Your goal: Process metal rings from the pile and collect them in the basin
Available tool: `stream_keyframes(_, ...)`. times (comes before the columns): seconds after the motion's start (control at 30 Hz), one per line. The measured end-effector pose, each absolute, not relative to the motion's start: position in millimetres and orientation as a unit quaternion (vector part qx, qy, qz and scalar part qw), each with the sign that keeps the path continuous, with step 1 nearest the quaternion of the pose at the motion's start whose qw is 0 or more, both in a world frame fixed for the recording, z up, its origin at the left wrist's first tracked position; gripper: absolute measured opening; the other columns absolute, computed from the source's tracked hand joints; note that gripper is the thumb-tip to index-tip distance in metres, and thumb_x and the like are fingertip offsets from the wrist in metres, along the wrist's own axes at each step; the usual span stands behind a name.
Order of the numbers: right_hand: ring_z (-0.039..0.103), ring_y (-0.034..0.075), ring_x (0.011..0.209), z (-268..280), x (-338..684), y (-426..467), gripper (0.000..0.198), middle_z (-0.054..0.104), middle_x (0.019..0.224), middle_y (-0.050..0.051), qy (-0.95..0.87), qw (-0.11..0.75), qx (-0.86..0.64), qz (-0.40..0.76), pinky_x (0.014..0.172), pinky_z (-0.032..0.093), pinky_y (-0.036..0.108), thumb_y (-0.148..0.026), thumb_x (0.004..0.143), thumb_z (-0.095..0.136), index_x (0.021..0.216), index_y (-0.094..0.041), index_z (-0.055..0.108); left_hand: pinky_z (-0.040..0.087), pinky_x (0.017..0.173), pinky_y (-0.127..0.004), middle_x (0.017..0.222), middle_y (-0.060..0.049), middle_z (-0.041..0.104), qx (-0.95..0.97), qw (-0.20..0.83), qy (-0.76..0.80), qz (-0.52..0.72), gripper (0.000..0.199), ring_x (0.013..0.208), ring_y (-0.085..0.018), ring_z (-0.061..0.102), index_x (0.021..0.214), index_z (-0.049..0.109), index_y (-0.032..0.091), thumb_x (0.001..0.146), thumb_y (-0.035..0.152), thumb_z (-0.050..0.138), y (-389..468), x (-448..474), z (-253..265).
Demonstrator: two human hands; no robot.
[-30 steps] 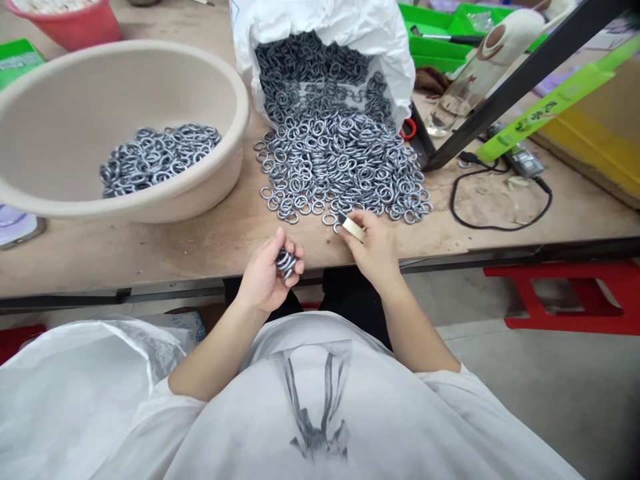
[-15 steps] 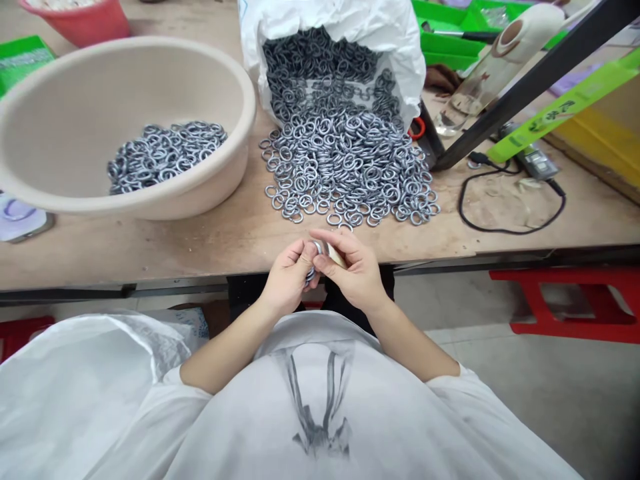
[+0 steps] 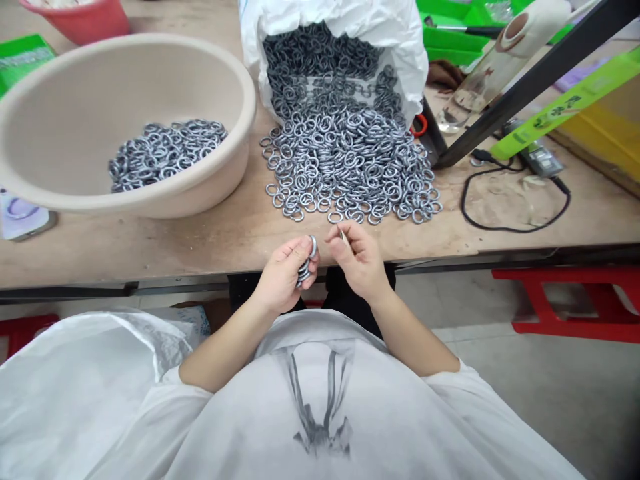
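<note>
My left hand (image 3: 284,275) is closed around several grey metal rings (image 3: 303,272), the top one pinched upright between thumb and fingers. A short way to its right, my right hand (image 3: 361,262) is closed on a small thin tool with a pale handle (image 3: 345,239). Most of that tool is hidden by the fingers, so its kind is unclear. Both hands are apart, over the table's front edge. Just beyond them lies a heap of loose rings (image 3: 350,160), spilling from a white sack (image 3: 330,15) that lies open toward me.
To the left stands a large beige basin (image 3: 200,190) holding more rings, with a phone (image 3: 24,217) beside it. On the right are a slanting black bar (image 3: 530,83), a clear bottle (image 3: 475,93) and a black cable (image 3: 515,230). A red stool (image 3: 535,300) stands below the table.
My hands were together on the rings; now they have separated. The right hand has drawn away to the right with the small tool, and the rings in my left hand show more.
</note>
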State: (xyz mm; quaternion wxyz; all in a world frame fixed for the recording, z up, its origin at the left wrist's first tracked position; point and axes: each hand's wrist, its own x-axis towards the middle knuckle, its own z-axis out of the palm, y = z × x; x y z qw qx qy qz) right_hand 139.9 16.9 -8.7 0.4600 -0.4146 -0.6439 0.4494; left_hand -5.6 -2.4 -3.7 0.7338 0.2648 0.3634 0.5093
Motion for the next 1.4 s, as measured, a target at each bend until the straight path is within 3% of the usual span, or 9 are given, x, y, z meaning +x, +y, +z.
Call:
stream_keyframes(0.17,0.044,0.012,0.060,-6.1,144.1,8.2,0.050,0.050,0.063,0.000,-0.785,0.388,-0.392,0.282,0.058,0.030,0.028,-0.059,0.096,0.048,0.069,-0.018,0.055,0.027,0.033,-0.013,0.052,0.007,0.047,0.249,0.742,0.366,0.502,0.043,0.036,-0.001,0.036,0.068,0.053,0.015,0.072,0.049,0.080,-2.6,-5.7,-1.2)
stream_keyframes(0.33,0.041,0.011,0.057,-4.9,141.4,4.6,0.053,0.044,0.059,-0.002,-0.791,0.376,-0.396,0.276,0.056,0.027,0.028,-0.059,0.097,0.045,0.064,-0.018,0.054,0.027,0.033,-0.012,0.052,0.007,0.048,0.254,0.746,0.366,0.496,0.045,0.036,-0.002,0.037,0.068,0.053,0.015,0.069,0.050,0.082,-3.0,-6.7,-3.5)
stream_keyframes(0.57,0.042,0.011,0.057,-13.9,155.8,23.8,0.047,0.045,0.059,-0.003,-0.712,0.392,-0.479,0.331,0.058,0.032,0.027,-0.054,0.098,0.046,0.068,-0.019,0.055,0.026,0.034,-0.015,0.053,0.003,0.050,0.323,0.787,0.336,0.403,0.047,0.036,-0.002,0.039,0.063,0.054,0.013,0.076,0.053,0.075,-14.6,-11.0,-4.9)
stream_keyframes(0.73,0.059,0.017,0.078,-14.7,149.4,13.9,0.039,0.065,0.088,0.003,-0.685,0.428,-0.402,0.431,0.069,0.046,0.030,-0.057,0.085,0.066,0.102,-0.022,0.063,0.028,0.034,-0.014,0.053,0.005,0.048,0.291,0.756,0.373,0.453,0.046,0.039,-0.003,0.039,0.067,0.053,0.015,0.073,0.052,0.078,-12.3,-11.3,-6.8)
stream_keyframes(0.97,0.059,0.014,0.060,-11.1,139.7,11.0,0.038,0.061,0.066,-0.002,-0.590,0.405,-0.361,0.597,0.061,0.048,0.029,-0.056,0.079,0.073,0.083,-0.021,0.060,0.029,0.034,-0.015,0.054,0.004,0.050,0.322,0.765,0.375,0.412,0.045,0.039,-0.004,0.041,0.068,0.056,0.014,0.073,0.053,0.077,-14.9,-14.6,-14.0)
stream_keyframes(1.2,0.045,0.011,0.060,-8.0,146.4,16.0,0.048,0.052,0.067,-0.002,-0.656,0.432,-0.393,0.478,0.058,0.035,0.026,-0.066,0.085,0.060,0.077,-0.019,0.059,0.028,0.034,-0.013,0.055,0.004,0.049,0.276,0.782,0.358,0.430,0.044,0.039,-0.002,0.039,0.066,0.054,0.014,0.074,0.050,0.078,-10.6,-15.3,-10.9)
stream_keyframes(1.3,0.039,0.010,0.058,-6.1,146.9,9.6,0.052,0.042,0.060,-0.003,-0.740,0.394,-0.400,0.371,0.057,0.028,0.027,-0.063,0.091,0.054,0.064,-0.018,0.052,0.028,0.034,-0.013,0.053,0.005,0.048,0.265,0.784,0.353,0.437,0.045,0.037,-0.002,0.039,0.066,0.053,0.014,0.073,0.050,0.079,-8.0,-16.0,-9.7)
stream_keyframes(1.4,0.038,0.011,0.057,-5.1,145.6,5.0,0.051,0.041,0.060,-0.003,-0.784,0.353,-0.395,0.323,0.056,0.026,0.028,-0.058,0.093,0.052,0.062,-0.018,0.052,0.028,0.034,-0.014,0.051,0.006,0.047,0.255,0.780,0.362,0.443,0.045,0.035,-0.002,0.039,0.067,0.052,0.015,0.070,0.049,0.082,-7.7,-15.9,-9.8)
